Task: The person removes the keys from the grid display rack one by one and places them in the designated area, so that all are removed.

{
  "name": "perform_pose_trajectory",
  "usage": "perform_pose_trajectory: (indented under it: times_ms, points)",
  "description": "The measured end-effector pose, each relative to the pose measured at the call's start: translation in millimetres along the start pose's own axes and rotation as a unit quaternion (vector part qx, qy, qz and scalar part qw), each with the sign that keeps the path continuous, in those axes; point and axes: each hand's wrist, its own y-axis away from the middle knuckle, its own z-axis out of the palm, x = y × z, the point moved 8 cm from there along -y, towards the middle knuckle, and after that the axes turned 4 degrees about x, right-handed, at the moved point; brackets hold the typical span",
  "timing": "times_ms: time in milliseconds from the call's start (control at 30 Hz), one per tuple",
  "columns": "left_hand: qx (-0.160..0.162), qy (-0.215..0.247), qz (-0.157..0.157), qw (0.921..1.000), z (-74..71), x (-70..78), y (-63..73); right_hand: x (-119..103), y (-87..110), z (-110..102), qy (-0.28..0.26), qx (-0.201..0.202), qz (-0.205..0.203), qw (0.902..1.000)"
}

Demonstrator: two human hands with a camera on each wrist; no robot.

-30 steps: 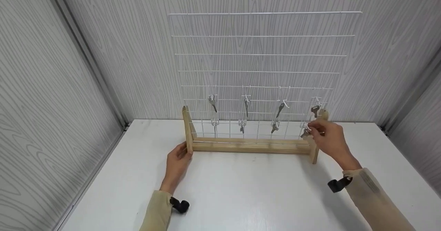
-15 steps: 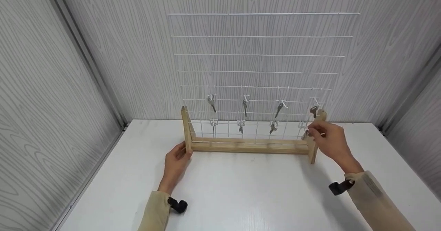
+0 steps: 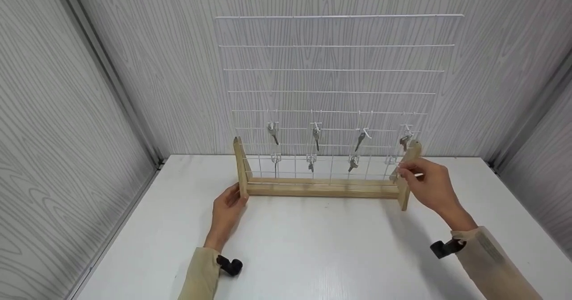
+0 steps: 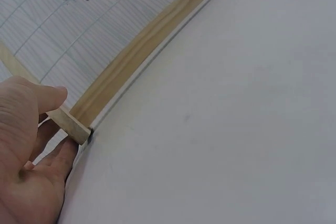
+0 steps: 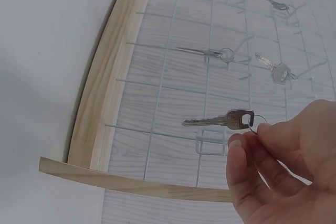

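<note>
A white wire grid rack [image 3: 335, 70] stands upright in a wooden base [image 3: 321, 190], with several keys hanging on its hooks in two rows. My right hand [image 3: 426, 183] is at the rack's right end. Its thumb and fingers pinch a small ring carrying a metal key [image 5: 236, 119]; in the head view this key [image 3: 394, 175] partly shows beside the fingers. Just left of those fingers is the lower right hook [image 3: 391, 160]. My left hand [image 3: 228, 206] grips the lower front of the left wooden support [image 3: 241, 168], thumb on one side and fingers on the other [image 4: 52, 156].
Above the right hand another key [image 3: 405, 142] hangs on the upper right hook. The white tabletop [image 3: 326, 246] spreads in front of the rack. Wood-patterned panels [image 3: 134, 67] stand behind and at both sides.
My right hand has drawn slightly away from the lower right hook, with the key in its pinch. The upper right key has swung a little. My left hand keeps its grip on the support.
</note>
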Motion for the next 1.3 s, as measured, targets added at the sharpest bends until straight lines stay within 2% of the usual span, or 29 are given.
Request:
perform_pose_trajectory:
  times_ms: [233,533,833,1067,1300]
  points:
    - [0.0,0.0,0.007,1.0,0.1,-0.3,1.2,-6.9,2.8,0.6,-0.001,-0.01,-0.003,0.9999]
    - [0.003,-0.004,0.009,0.9999,-1.2,0.1,-0.7,-13.1,4.7,9.9,-0.016,-0.043,0.001,0.9989]
    - [0.003,-0.006,0.011,0.9999,0.8,0.0,0.1,-18.6,5.3,22.0,-0.033,-0.08,0.037,0.9955]
    - [0.013,-0.011,0.009,0.9998,0.7,0.3,2.0,-26.3,4.4,32.6,-0.032,-0.082,0.024,0.9958]
    - [0.012,0.004,0.005,0.9999,1.0,0.7,2.9,-30.6,2.0,44.8,-0.058,-0.093,0.029,0.9936]
